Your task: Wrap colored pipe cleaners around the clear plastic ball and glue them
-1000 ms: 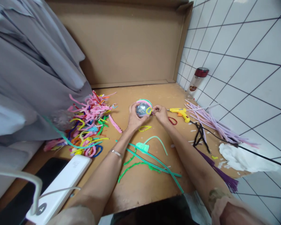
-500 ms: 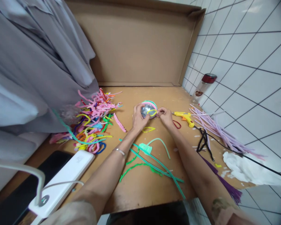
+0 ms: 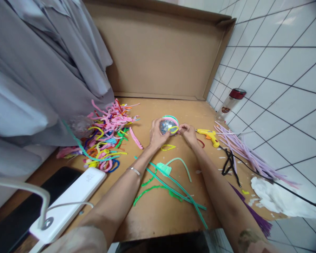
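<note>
A clear round ball (image 3: pixel 166 125) with pink and teal pipe cleaner along its upper rim is gripped from the left by my left hand (image 3: pixel 157 133). A yellow loop (image 3: pixel 173 129) lies against the ball's front, near my left thumb. My right hand (image 3: pixel 187 132) is pinched at the ball's right edge; whatever its fingertips hold is too small to make out. Another yellow loop (image 3: pixel 168 147) lies on the table just below the ball. A red loop (image 3: pixel 201 143) is partly hidden behind my right wrist.
Colourful pipe cleaners (image 3: pixel 110 123) pile at left, beside a white power bank (image 3: pixel 73 200). Teal strips (image 3: pixel 173 189) lie between my forearms. A yellow glue gun (image 3: pixel 209 136), lilac stems (image 3: pixel 247 151), a bottle (image 3: pixel 229 105) and white tissue (image 3: pixel 274 196) are at right.
The view has shifted slightly, so the scene sits a little lower and further right. My hands keep nearly the same pose at the ball.
</note>
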Demonstrator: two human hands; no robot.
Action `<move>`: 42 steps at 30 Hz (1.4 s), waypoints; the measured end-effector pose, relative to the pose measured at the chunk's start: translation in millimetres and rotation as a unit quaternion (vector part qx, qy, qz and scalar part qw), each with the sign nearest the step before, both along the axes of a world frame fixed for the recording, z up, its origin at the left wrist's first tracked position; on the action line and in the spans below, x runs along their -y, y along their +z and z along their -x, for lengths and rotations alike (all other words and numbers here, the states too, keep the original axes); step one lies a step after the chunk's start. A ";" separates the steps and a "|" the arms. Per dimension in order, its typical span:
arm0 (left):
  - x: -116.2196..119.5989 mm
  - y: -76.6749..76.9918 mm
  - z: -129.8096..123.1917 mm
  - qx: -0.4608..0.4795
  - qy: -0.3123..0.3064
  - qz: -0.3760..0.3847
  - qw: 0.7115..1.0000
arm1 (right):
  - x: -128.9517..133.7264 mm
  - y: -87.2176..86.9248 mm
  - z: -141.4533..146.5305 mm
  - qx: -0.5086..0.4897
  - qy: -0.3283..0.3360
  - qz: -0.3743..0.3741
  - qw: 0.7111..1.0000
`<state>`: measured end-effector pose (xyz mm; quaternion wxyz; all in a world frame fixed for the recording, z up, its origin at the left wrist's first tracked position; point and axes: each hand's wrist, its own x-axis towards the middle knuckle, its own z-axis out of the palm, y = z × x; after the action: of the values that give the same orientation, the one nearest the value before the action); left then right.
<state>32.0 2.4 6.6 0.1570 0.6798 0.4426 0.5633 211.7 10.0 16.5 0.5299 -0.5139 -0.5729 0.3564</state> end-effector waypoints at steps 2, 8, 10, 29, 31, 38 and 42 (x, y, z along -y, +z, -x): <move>-0.3 -0.8 -0.8 0.000 0.006 -0.004 1.000 | 0.3 0.6 -0.2 0.001 0.001 0.001 1.000; 3.6 -0.9 -2.1 -0.051 0.032 0.003 0.998 | 0.7 1.5 -2.6 0.008 -0.005 0.021 1.000; 5.1 0.0 -1.7 -0.078 0.041 0.007 0.996 | 0.7 1.0 -3.2 0.014 -0.004 0.023 1.000; 8.1 -0.5 -5.4 -0.139 0.045 -0.007 0.989 | 4.3 2.2 -3.5 0.011 -0.016 0.019 1.000; 7.8 -1.3 -5.3 -0.139 0.035 -0.010 0.990 | 5.2 3.1 -2.9 0.013 -0.014 0.020 1.000; 9.9 0.8 -5.7 -0.164 0.016 0.016 0.986 | 6.0 1.7 -0.2 0.011 -0.019 0.017 1.000; 8.9 -0.3 -5.6 -0.164 0.015 0.023 0.986 | 5.1 0.8 0.8 0.025 -0.026 0.016 0.999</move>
<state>37.6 -6.4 6.3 0.0889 0.7526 0.4851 0.4363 210.9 4.9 17.3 0.5161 -0.5458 -0.5669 0.3382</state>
